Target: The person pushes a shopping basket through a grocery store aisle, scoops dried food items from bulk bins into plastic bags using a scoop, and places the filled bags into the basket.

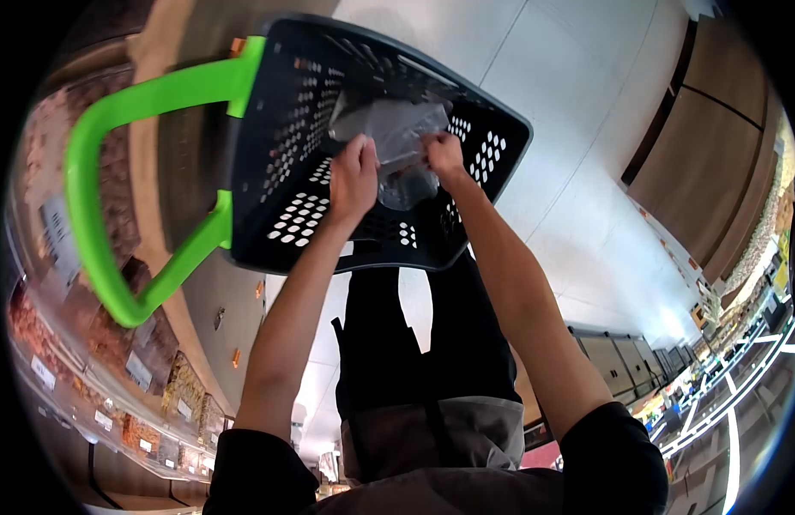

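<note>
A black perforated basket (281,154) with a bright green handle (87,184) fills the upper middle of the view. Inside it lies a crumpled clear plastic bag (397,129). My left hand (354,178) is closed on the bag's left side, the thumb pressed to the fingers. On the right, my right hand (443,154) pinches the bag's right edge. Below and between the hands, a rounded transparent part (408,187) shows near the basket's lower side; whether it belongs to the bag, I cannot tell.
Bulk food bins (114,232) with price labels line the left side. A wooden display unit (715,129) stands at the right, beyond the pale tiled floor (569,112). My dark-trousered legs are below the basket.
</note>
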A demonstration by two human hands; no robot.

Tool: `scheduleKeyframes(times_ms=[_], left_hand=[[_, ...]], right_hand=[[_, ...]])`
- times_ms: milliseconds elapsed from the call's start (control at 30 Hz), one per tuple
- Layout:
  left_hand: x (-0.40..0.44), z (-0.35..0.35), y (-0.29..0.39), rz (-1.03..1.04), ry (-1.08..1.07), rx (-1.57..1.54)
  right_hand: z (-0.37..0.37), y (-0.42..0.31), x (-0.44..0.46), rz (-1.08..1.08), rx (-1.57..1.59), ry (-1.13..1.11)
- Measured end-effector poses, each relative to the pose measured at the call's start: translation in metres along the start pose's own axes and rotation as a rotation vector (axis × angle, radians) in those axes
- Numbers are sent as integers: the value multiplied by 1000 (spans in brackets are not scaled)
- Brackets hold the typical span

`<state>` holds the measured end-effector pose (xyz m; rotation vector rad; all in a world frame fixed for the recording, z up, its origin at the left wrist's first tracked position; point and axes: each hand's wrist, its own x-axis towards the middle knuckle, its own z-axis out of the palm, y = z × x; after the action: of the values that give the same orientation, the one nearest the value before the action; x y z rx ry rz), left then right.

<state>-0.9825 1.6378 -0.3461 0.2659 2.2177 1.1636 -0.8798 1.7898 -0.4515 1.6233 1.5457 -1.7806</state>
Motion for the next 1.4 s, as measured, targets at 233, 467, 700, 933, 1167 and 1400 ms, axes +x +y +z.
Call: scheduleKeyframes(times_ms=[233, 467, 700, 933, 1167, 1400], left_hand=[[-87, -79, 98, 66, 67, -154], [-213, -166, 203, 173, 41, -269], [-285, -183, 280, 221, 41, -574], [-357, -175, 341, 303, 72, -697], [-446, -161, 360, 468, 112, -705], [-521, -129, 350, 445, 101, -683]], right_hand=[[-51, -74, -181, -163, 165, -38], [-103, -117, -369, -369, -8, -188], [-157, -48, -422, -244, 19, -221], [-158, -42, -471, -898, -601, -46], [-132, -93, -569, -1190, 73, -612], [-90, -36, -569, -875, 105, -685]])
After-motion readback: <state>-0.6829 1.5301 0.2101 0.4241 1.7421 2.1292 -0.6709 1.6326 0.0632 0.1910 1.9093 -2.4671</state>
